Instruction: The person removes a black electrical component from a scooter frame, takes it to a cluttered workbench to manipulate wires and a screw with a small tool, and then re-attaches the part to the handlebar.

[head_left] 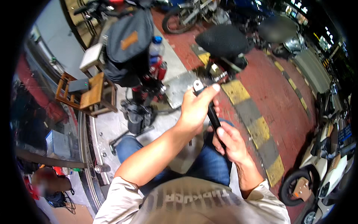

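In front of my lap, my left hand is closed around the upper part of a black bar with a silver rounded end. The silver end has a small hole in it, and my left thumb lies along the bar. My right hand grips the lower part of the same bar, thumb and fingers pressed together. The bar slants down to the right, its lower tip hidden in my right hand. Its exact kind does not show. Beyond my hands lies a grey metal plate on the ground.
A dark grey bag stands ahead left, beside a wooden chair. A black seat rises ahead. Yellow-and-grey kerb blocks edge the red paving. Parked motorbikes line the right. A spray can lies left.
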`<action>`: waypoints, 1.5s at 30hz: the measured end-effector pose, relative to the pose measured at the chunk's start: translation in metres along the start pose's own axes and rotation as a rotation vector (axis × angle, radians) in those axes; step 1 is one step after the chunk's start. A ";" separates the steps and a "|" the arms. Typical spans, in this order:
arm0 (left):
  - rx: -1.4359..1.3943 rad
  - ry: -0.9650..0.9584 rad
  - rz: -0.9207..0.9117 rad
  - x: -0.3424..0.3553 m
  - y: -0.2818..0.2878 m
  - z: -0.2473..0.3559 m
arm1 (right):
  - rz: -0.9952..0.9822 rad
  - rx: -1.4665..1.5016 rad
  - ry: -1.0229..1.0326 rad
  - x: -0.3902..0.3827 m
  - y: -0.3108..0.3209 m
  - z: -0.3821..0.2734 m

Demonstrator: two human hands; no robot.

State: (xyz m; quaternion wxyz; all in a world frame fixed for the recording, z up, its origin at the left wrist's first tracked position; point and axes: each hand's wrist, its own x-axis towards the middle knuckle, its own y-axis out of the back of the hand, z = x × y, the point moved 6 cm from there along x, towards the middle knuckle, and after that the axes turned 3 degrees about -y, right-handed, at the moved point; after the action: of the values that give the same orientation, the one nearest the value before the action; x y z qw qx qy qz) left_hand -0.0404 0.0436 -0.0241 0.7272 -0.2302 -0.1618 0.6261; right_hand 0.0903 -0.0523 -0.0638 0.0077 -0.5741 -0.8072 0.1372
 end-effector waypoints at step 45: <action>2.024 -1.433 -0.040 0.066 -0.012 0.300 | 0.081 -0.416 0.449 0.183 0.027 -0.189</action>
State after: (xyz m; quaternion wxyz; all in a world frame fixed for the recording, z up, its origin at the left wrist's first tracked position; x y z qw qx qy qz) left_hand -0.1766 0.1467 0.2311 0.3348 0.8312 0.0299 0.4428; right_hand 0.0846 0.1665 0.0856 0.0625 -0.6108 -0.7727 -0.1612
